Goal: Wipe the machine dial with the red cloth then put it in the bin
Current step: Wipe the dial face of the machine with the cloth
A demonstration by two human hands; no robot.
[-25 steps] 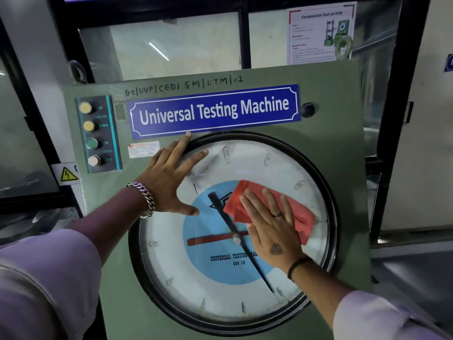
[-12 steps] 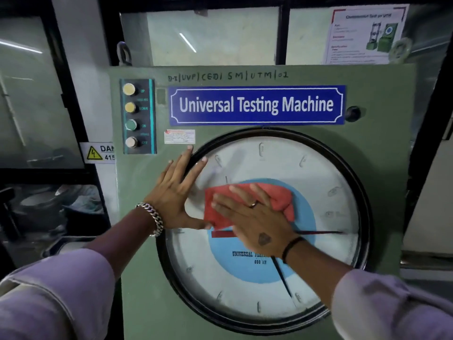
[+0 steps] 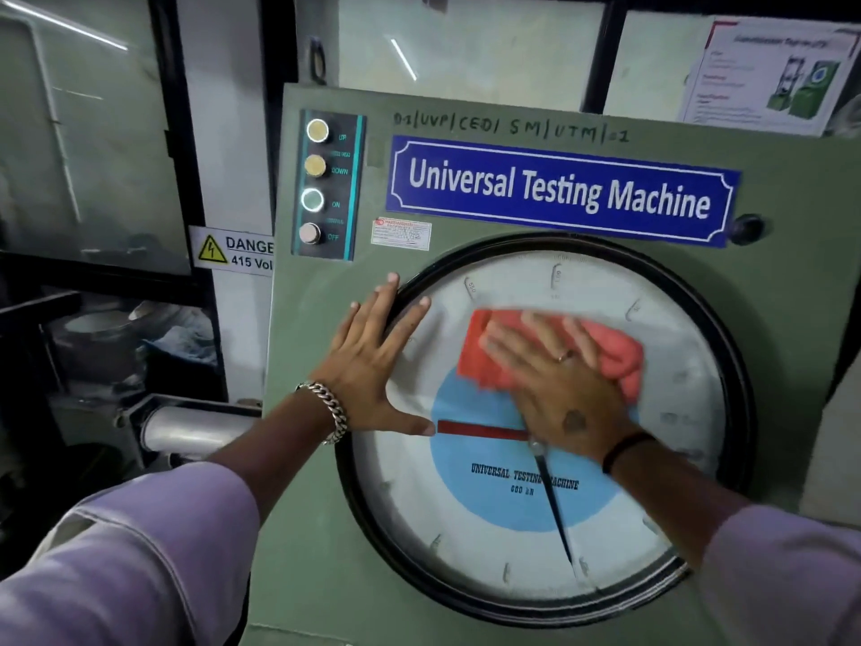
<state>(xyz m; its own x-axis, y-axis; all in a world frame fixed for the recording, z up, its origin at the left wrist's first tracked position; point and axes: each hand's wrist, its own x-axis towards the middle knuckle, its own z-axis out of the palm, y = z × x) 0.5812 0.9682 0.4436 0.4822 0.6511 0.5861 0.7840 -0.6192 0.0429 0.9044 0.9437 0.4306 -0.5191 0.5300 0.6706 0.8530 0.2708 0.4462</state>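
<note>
The big round machine dial (image 3: 489,543) has a white face, a blue centre disc and a black rim, set in a green cabinet. My right hand (image 3: 563,394) lies flat on the red cloth (image 3: 615,352), pressing it against the glass above the dial's centre. The cloth is bunched and partly hidden under my fingers. My left hand (image 3: 372,366) rests flat with fingers spread on the dial's upper left rim, holding nothing. No bin shows in this view.
A blue "Universal Testing Machine" nameplate (image 3: 559,191) sits above the dial. A strip of round push buttons (image 3: 321,184) is at the cabinet's upper left. A yellow danger sign (image 3: 233,251) and dark clutter with a metal roller (image 3: 195,428) lie to the left.
My right hand has slid the red cloth across the glass, leftward and then up and right over the dial's centre. My left hand stays braced on the rim. The camera has swung.
</note>
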